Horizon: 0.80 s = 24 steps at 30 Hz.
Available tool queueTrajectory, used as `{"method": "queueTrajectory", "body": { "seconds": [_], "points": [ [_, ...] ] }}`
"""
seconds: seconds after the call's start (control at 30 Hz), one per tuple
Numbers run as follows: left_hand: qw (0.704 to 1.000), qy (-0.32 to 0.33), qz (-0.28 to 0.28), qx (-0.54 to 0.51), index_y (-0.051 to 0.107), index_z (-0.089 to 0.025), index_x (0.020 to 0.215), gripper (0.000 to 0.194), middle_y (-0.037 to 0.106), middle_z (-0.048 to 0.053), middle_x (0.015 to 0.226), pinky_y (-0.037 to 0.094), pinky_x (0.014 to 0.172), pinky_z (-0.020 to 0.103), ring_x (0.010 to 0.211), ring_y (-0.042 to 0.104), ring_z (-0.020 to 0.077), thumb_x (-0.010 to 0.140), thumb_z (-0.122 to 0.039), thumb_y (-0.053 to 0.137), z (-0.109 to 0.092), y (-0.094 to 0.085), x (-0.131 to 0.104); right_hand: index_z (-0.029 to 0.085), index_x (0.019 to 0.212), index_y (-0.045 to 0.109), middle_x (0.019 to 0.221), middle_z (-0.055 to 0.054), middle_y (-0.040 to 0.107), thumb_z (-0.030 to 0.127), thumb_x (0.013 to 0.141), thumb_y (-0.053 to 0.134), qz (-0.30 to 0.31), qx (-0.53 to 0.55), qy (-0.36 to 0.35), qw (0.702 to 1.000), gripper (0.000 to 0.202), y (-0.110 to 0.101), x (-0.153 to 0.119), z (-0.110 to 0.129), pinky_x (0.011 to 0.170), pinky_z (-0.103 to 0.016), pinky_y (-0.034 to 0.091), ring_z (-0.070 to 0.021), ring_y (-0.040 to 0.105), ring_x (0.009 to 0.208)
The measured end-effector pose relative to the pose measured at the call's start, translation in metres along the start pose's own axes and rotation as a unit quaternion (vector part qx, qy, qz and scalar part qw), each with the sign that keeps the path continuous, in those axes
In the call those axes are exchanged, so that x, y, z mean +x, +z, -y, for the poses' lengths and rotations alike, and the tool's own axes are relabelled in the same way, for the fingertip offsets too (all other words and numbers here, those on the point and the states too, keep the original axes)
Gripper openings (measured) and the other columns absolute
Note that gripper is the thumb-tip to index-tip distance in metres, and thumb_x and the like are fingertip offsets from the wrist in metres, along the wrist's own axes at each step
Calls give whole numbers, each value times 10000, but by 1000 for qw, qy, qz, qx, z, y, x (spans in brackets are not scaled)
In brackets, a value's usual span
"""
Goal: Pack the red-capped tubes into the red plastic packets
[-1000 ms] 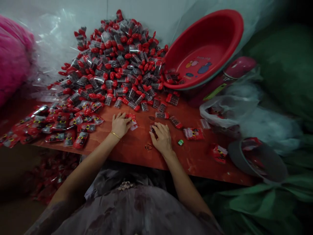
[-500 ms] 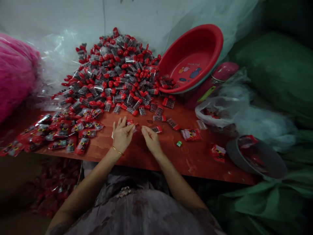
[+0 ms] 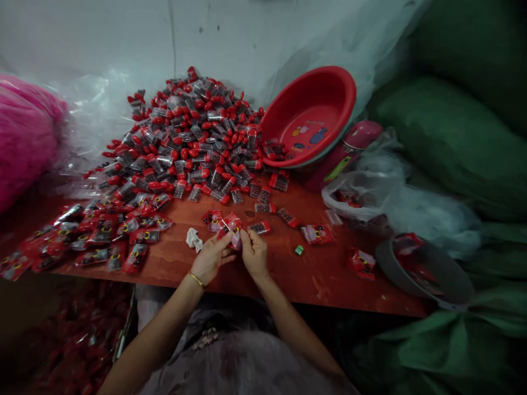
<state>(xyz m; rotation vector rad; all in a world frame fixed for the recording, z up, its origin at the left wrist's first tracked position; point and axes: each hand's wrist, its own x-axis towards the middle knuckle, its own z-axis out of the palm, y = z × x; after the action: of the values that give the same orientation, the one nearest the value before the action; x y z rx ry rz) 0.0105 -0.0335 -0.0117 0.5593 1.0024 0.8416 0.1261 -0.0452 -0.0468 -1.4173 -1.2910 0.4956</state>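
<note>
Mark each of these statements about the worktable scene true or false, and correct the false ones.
1. Both hands hold one small red packet between them. True.
2. The red basin lies flat in the middle of the table. False: it stands tilted at the back, beside the pile of red-capped tubes.
3. The left hand has a thin bracelet at its wrist. True.
4. The right hand rests flat on the table. False: it is raised, pinching the packet.
5. Filled packets lie spread to the left of the hands. True.

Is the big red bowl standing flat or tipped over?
Tipped. The red bowl leans on its side against the wall behind, its inside facing the heap of red-capped tubes.
</note>
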Motion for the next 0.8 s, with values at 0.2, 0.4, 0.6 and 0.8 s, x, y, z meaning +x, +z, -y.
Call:
{"method": "queueTrajectory", "body": {
  "seconds": [0.2,0.4,0.6,0.8],
  "points": [
    [966,170,-82,179,675,-132,703,327,625,-8,596,431,567,229,563,543,112,579,-425,753,7,-6,16,212,548,413,514,40,456,400,899,397,-12,-24,17,999,399,-6,15,-7,529,-228,333,-109,429,524],
    [760,221,-168,588,707,-175,823,321,664,45,645,424,611,277,698,630,215,775,-456,559,-33,-11,41,210,577,496,497,28,508,433,879,421,-48,-19,51,997,384,-12,33,-18,523,-238,355,-122,467,503],
    [593,291,-183,728,386,-60,1365,661,410,250,1411,328,1014,490,1264,437,349,790,-344,542,-43,-8,79,211,561,468,516,24,494,418,886,417,-46,-37,35,998,389,-10,19,-18,526,-242,343,-114,448,510],
    [638,411,-173,628,481,-82,1302,570,423,213,1415,305,1050,454,1314,389,302,861,-434,402,-46,-15,57,198,726,571,533,41,486,397,869,456,-35,38,68,996,271,-16,13,-14,550,-235,385,-121,476,530]
  ]
}}
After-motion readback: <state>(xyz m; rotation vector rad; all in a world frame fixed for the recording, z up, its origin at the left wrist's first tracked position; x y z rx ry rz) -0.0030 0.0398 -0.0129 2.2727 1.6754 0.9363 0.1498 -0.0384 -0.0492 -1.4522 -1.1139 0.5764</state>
